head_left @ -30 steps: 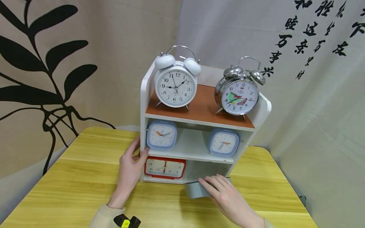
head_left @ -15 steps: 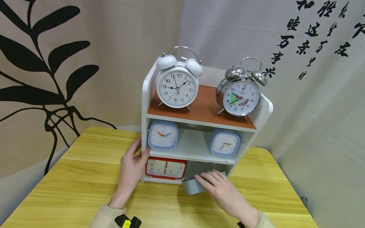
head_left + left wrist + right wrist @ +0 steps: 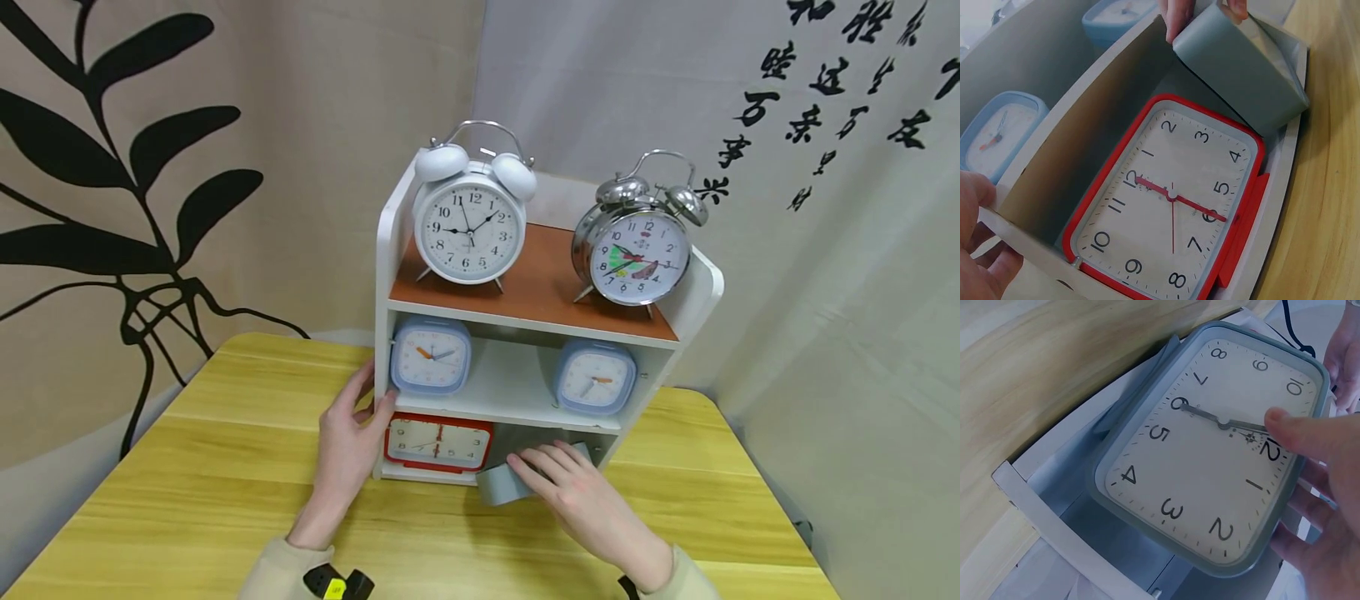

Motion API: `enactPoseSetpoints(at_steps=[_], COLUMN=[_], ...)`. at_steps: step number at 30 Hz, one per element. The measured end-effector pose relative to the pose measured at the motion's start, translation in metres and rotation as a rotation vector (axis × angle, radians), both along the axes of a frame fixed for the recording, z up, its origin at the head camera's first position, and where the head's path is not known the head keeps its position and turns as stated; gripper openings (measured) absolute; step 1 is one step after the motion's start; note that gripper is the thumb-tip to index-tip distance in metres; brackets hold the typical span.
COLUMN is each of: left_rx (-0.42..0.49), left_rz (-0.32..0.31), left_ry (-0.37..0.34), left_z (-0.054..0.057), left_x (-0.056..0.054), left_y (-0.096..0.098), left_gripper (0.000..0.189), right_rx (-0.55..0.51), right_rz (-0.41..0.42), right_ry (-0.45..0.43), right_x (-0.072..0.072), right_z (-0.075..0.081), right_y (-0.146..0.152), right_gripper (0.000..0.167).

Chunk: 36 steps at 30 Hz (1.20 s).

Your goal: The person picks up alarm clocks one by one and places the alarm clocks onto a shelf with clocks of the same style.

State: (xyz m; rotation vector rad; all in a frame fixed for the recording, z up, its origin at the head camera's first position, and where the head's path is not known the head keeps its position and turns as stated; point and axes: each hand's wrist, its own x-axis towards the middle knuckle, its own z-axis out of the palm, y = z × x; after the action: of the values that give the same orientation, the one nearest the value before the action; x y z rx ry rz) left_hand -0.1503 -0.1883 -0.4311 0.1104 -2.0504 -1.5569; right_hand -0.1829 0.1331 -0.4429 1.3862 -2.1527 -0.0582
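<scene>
My left hand grips the left side panel of a small white shelf unit, thumb at its front edge. In front of the bottom compartment, my right hand holds a grey-blue rectangular clock. The right wrist view shows my thumb on the white face of that grey clock and the fingers along its edge. It is tilted, partly inside the compartment's right half. To its left, a red-framed clock fills the left half; in the left wrist view the grey clock's lower end is close to the red clock.
Two blue clocks, one left and one right, sit on the middle shelf. On the brown top board stand a white twin-bell alarm clock and a silver one. The unit rests on a wooden table.
My right hand has carried the grey clock slightly forward and up, further into the bottom compartment's right half. The left hand stays on the side panel.
</scene>
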Motion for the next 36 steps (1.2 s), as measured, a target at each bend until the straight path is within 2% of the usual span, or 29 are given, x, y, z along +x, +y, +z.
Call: enactPoseSetpoints(at_steps=[12, 21, 30, 36], left_rx=[-0.008, -0.02, -0.011, -0.009], left_rz=[-0.001, 0.019, 0.007, 0.005], left_ry=[0.008, -0.017, 0.0, 0.001], left_z=[0.001, 0.002, 0.0, 0.001], left_x=[0.0, 0.001, 0.001, 0.001], left_y=[0.001, 0.002, 0.001, 0.001], left_gripper=[0.052, 0.053, 0.051, 0.051], right_rx=[-0.022, -0.102, -0.189, -0.207], right_rz=[0.018, 0.017, -0.009, -0.017], right_ry=[0.051, 0.075, 0.092, 0.119], right_x=[-0.002, -0.001, -0.003, -0.005], right_z=[-0.006, -0.014, -0.02, -0.025], right_y=[-0.003, -0.003, -0.007, -0.008], right_gripper=[0.053, 0.06, 0.052, 0.054])
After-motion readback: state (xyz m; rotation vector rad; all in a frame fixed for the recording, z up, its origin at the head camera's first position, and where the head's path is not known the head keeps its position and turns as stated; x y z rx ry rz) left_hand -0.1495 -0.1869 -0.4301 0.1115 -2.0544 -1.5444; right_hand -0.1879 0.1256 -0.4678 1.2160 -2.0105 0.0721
